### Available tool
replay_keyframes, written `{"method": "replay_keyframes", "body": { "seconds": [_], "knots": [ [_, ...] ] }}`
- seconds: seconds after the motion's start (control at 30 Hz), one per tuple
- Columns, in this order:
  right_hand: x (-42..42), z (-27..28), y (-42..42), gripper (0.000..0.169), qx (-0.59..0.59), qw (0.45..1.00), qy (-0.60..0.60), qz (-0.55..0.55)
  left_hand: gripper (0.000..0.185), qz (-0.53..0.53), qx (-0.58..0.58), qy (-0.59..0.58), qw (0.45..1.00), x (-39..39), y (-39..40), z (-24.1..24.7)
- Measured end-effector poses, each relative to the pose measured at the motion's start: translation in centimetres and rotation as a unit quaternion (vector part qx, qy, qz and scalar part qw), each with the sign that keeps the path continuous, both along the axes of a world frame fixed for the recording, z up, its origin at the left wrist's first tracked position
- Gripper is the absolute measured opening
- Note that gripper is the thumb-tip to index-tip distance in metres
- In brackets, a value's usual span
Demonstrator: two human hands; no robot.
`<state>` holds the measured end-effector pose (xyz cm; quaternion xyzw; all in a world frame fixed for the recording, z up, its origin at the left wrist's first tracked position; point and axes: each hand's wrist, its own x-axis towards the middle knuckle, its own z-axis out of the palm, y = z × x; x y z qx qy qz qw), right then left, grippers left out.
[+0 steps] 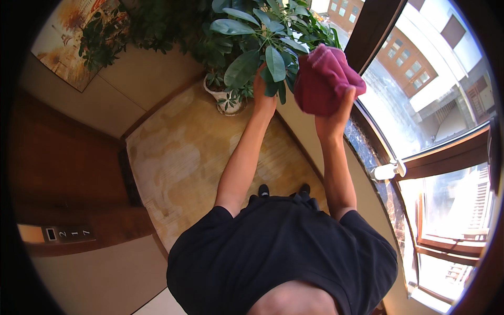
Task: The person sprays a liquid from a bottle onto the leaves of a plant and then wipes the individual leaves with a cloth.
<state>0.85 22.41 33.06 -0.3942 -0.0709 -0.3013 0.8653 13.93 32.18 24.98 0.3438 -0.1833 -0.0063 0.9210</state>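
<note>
A leafy green potted plant [271, 43] rises at the top middle, in front of the window. My left hand [263, 92] reaches up among its lower leaves. Those leaves cover most of the fingers, so their grip is hidden. To the right of the foliage, my right hand [336, 118] holds a dark red cloth [327, 80], with the thumb pressed over its near side. The cloth is bunched and hangs close to the leaves, between them and the window frame.
A white flower pot [227, 103] with a small plant stands on the floor [177, 153]. The window [417, 82] and its dark marble sill [360, 138] run along the right, with a white handle [388, 171] protruding. A picture [69, 51] and a brown door [67, 157] are at left.
</note>
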Motion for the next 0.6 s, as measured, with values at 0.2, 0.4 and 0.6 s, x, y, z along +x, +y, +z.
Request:
{"method": "replay_keyframes", "body": {
  "seconds": [0.2,0.4,0.6],
  "knots": [
    [6.1,-0.6,-1.4,0.056,-0.31,0.942,0.128,-0.022,0.046,-0.061,-0.036,0.044,0.996,-0.1,-1.5,2.6],
    [10.0,-4.7,0.0,0.048,-0.436,0.896,-0.042,-0.069,0.069,-0.063,-0.041,0.15,0.986,-0.3,-1.9,2.9],
    [5.0,-6.0,-0.1,0.029,-0.297,0.951,0.047,0.069,0.07,0.045,0.016,0.169,0.984,-3.9,-3.1,6.5]
  ]
}}
